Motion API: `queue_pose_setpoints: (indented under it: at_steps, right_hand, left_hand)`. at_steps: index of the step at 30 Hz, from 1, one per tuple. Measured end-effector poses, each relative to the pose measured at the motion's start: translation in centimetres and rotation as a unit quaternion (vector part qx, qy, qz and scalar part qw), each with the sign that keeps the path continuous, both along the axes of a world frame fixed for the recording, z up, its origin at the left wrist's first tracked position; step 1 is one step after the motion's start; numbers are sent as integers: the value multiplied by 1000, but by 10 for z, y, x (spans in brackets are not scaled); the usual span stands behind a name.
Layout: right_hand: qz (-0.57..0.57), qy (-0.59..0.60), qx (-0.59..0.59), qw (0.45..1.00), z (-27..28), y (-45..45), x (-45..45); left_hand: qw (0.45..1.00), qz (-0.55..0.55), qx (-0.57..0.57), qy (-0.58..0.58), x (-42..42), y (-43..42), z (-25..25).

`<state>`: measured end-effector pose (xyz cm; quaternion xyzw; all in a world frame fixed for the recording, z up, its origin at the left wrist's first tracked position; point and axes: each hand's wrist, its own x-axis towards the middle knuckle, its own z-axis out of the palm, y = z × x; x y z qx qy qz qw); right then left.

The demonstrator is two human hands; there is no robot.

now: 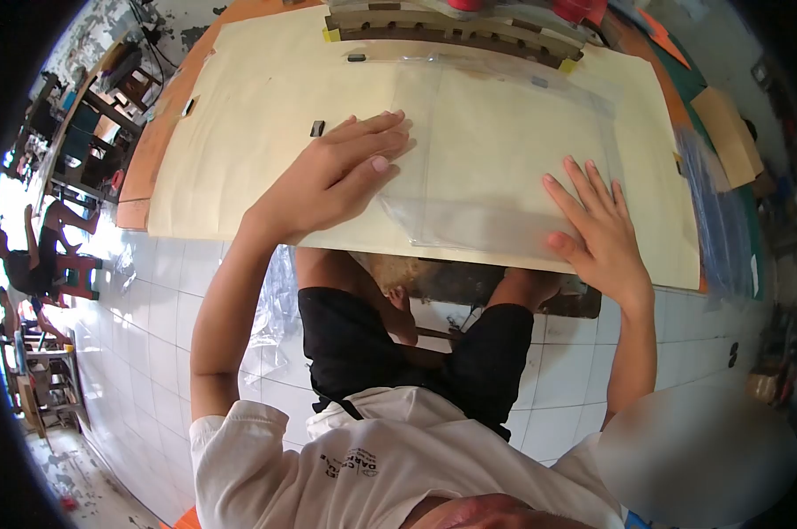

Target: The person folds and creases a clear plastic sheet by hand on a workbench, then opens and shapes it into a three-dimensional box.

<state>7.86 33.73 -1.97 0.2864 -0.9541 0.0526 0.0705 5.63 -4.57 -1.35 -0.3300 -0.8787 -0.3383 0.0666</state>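
Observation:
A clear plastic sheet (495,150), perhaps a bag, lies flat over pale yellow paper (248,115) on the table. My left hand (345,163) rests near the sheet's left edge, its fingers stretched out to the right and the thumb a little apart. Over the sheet's right part lies my right hand (601,229), palm down with fingers spread. Neither hand grips anything. A small dark block (317,129) sits on the paper beyond my left hand, and another dark piece (356,58) is near the sheet's far left corner.
A long wooden rack (451,28) with holes stands along the far edge, red objects (574,9) behind it. Clear plastic (715,220) hangs at the table's right side, by a cardboard piece (726,137). Another person (33,264) sits far left near a red stool (79,275).

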Motion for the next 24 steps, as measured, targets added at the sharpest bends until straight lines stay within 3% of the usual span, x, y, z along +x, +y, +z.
queue_pose_setpoints:
  at_steps: [4, 10, 17, 19, 20, 21, 23, 24]
  right_hand:
    - [14, -4, 10, 1000, 0, 14, -3]
    - [17, -4, -5, 1000, -1, 18, -2]
    - [-13, 4, -32, 999, -3, 12, 21]
    - [-26, -48, -207, 977, 1, 13, 30]
    - [-10, 1, -306, 952, -4, 16, 30]
    - [-17, 2, -303, 953, -1, 20, 35]
    - [-213, 63, -295, 929, 6, 27, 44]
    - [-243, 103, -267, 927, 3, 33, 43]
  left_hand:
    - [997, 37, 58, -18, 23, 3, -1]
    - [993, 21, -58, 103, 61, 34, -5]
    - [972, 58, -170, 151, 83, 74, -13]
    - [969, 57, -178, 162, 84, 76, -15]
    - [965, 71, -189, 170, 84, 78, -16]
    - [966, 65, -185, 170, 84, 80, -16]
    - [960, 78, -192, 188, 86, 82, -15]
    - [961, 76, -190, 188, 87, 84, -16]
